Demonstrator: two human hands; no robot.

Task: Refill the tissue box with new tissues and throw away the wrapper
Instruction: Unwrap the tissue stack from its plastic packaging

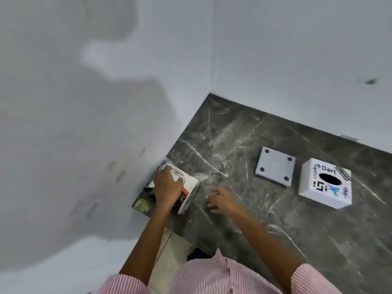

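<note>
Countertop [244, 128] of dark veined marble fills right and near part of frame, butting two white walls at far-left corner. One counter, two walls.

One person, pink striped shirt, both forearms bare, reaching in from near edge.

One white tissue box [325, 183], stickered, oval slot up and showing dark, sits far right, well apart from both hands. One flat white base panel [275, 165] with four dark round feet lies just left of it, not touching, so box looks opened and ready for loading.

One tissue pack [188, 188] in printed wrapper lies at near-left counter edge against left wall, on top of a dark printed book or pad [141, 203]; can't tell which. Pack's long axis runs from far-left to near-right. Wrapper seems still on.

Left hand [168, 187] is pressed down on top of pack, fingers spread and curled over its far-right edge, clamped on it. Right hand [220, 200] hovers just right of pack, fingers loosely apart, holding nothing, not touching pack.

Key relation: pack lies directly under left hand and just left of right hand; box is off to right, nearer right hand. Judgement: step is picking up or opening pack; right hand likely needs to close in leftward on pack's near-right end to tear wrapper. Bin not in view.
</note>
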